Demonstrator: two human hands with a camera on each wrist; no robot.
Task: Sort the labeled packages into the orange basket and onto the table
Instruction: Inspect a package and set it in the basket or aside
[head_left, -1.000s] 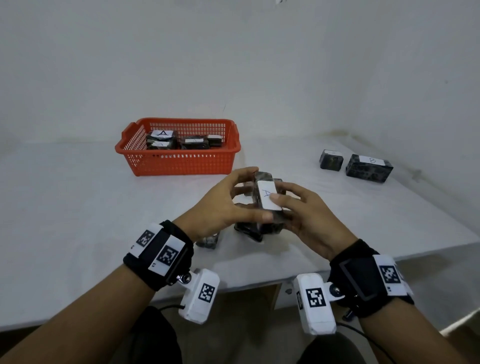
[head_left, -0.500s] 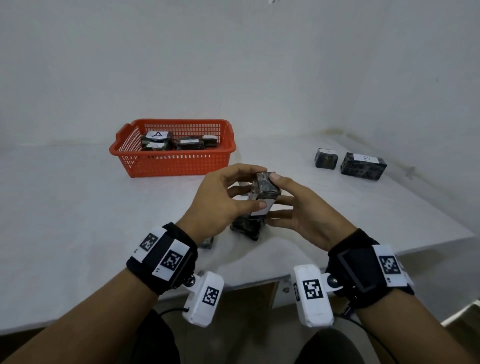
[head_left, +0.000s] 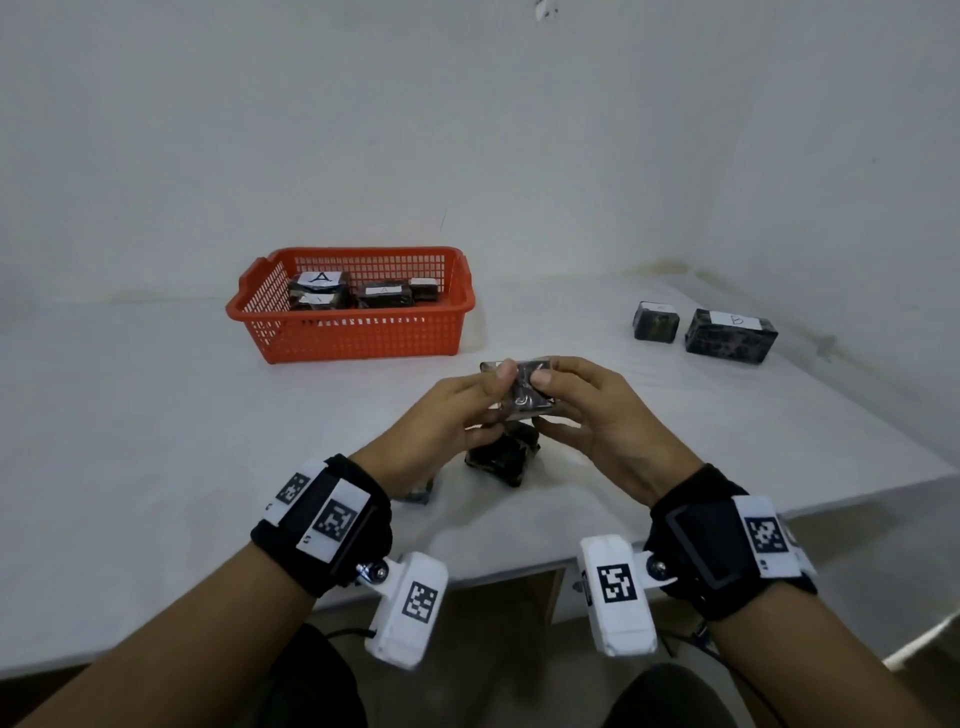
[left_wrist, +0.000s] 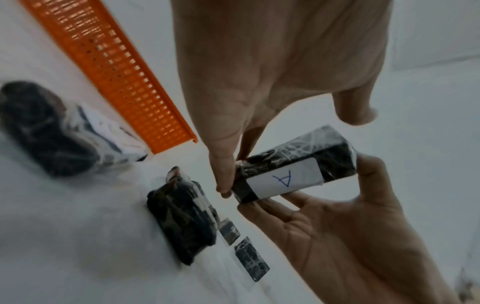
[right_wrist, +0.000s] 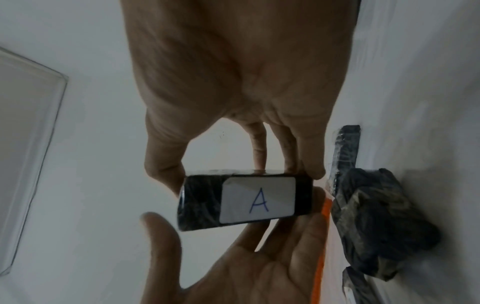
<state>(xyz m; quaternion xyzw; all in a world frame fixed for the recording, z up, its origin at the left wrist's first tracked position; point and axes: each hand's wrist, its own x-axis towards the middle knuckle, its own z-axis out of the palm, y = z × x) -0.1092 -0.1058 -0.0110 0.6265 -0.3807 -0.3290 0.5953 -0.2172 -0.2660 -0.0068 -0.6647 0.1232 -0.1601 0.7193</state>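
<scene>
head view shows left hand (head_left: 441, 415) and right hand (head_left: 597, 410) both pinching one package (head_left: 522, 397) above the table's (head_left: 156, 415) near edge, label turned down, probably to read its letter a before basket (head_left: 358, 332) placement.

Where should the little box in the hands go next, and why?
Probably into the orange basket. The package, held by the left hand and right hand, is labelled A, and a package in the basket also shows an A.
</scene>
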